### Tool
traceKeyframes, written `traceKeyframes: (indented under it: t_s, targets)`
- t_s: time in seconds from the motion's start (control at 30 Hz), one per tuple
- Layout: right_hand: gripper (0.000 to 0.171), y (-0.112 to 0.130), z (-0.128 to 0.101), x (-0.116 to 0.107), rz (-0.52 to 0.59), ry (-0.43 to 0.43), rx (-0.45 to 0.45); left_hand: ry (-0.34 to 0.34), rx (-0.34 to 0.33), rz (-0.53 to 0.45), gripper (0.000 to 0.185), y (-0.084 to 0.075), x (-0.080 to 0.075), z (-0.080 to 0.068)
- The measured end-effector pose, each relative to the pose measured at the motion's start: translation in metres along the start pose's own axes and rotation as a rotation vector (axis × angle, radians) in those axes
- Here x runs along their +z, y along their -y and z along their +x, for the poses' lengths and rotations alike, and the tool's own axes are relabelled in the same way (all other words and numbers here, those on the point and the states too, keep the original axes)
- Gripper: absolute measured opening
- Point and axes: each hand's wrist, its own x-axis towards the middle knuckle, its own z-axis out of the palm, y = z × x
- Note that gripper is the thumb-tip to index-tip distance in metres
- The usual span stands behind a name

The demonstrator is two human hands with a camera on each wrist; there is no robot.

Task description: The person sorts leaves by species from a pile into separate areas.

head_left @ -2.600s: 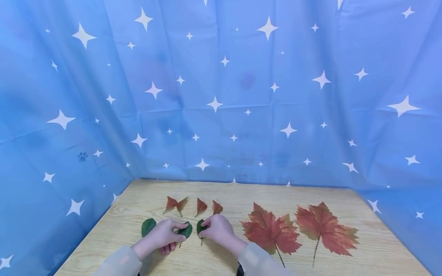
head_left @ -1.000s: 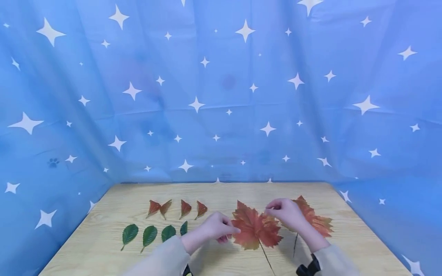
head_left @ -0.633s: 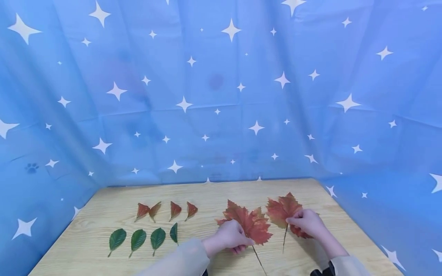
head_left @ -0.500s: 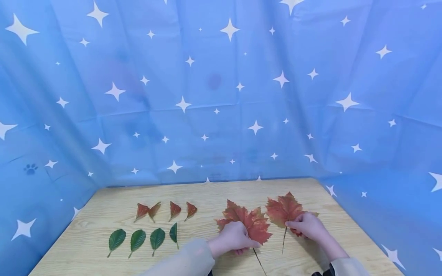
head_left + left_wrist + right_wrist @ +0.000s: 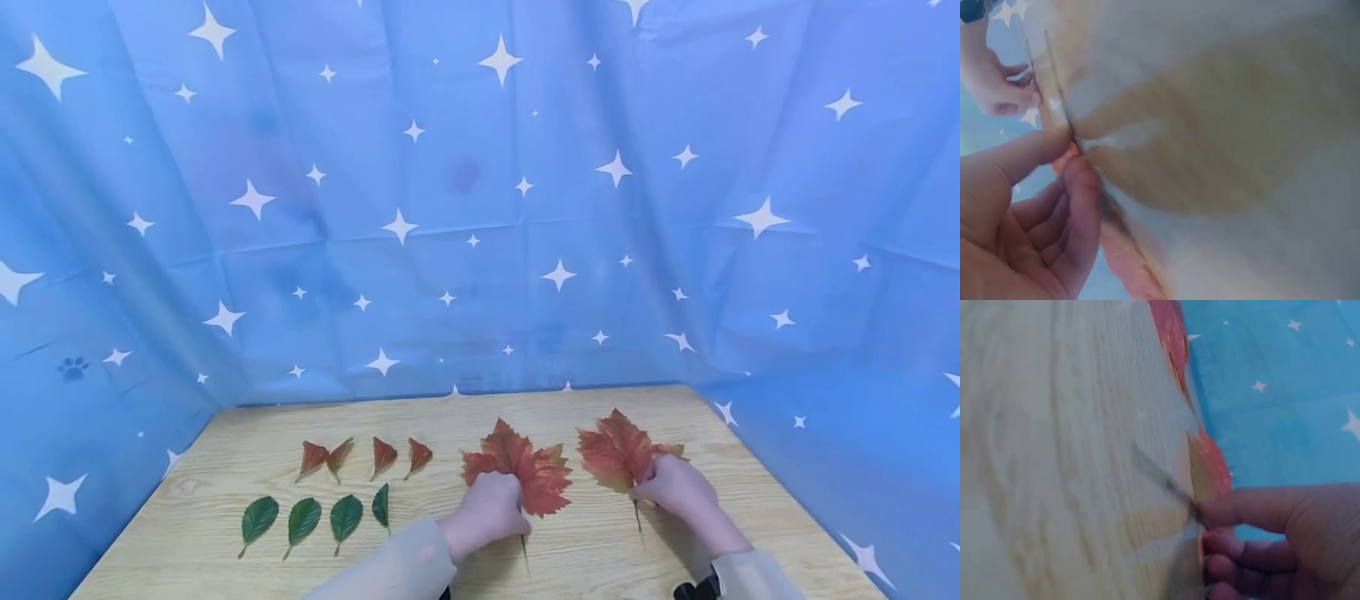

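Observation:
Two large red-orange maple leaves lie side by side on the right half of the table. In the head view my left hand (image 5: 491,512) overlaps the lower part of the left maple leaf (image 5: 534,475). The left wrist view shows thumb and forefinger pinching that leaf's dark stem (image 5: 1059,78). My right hand (image 5: 681,493) pinches the right maple leaf (image 5: 613,450) at the base of its blade, covering the lower right of it. In the right wrist view, the thin stem (image 5: 1163,478) sticks out past the thumb and forefinger over the wood.
On the left of the wooden table (image 5: 420,567) lie a row of several green leaves (image 5: 303,520) and, behind it, a row of several small folded red leaves (image 5: 384,454). A blue star-patterned curtain (image 5: 420,275) hangs at the back and sides.
Both hands have left the green leaves, moved right and taken hold of the maple leaf stems. Since half a second ago, the left maple leaf has shifted left and back, its stem now pointing straighter down.

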Motion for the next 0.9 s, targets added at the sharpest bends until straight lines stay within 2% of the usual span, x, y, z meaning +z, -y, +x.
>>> traceKeyframes:
  t_s: [0.1,0.23,0.43,0.63,0.73,0.9]
  targets:
    - [0.032,0.000,-0.001,-0.005,-0.054,-0.012,0.038,-0.048,-0.012,0.110,0.040,0.006,-0.004,-0.001]
    - [0.027,0.000,-0.004,-0.007,-0.090,-0.011,0.074,-0.076,-0.053,0.178,0.040,0.011,-0.008,-0.002]
    - [0.028,-0.001,-0.006,-0.004,-0.093,-0.027,0.072,-0.031,-0.095,0.204,0.033,0.007,-0.011,-0.002]
    - [0.031,-0.004,-0.002,-0.003,-0.089,-0.011,0.076,-0.004,-0.109,0.295,0.019,0.000,-0.008,0.000]
    - [0.029,-0.004,0.000,-0.002,-0.079,-0.007,0.058,0.003,-0.096,0.286,0.019,0.004,-0.008,0.001]
    - [0.028,-0.006,0.004,0.000,-0.024,-0.010,0.044,0.019,-0.050,0.146,0.039,0.020,-0.012,0.000]
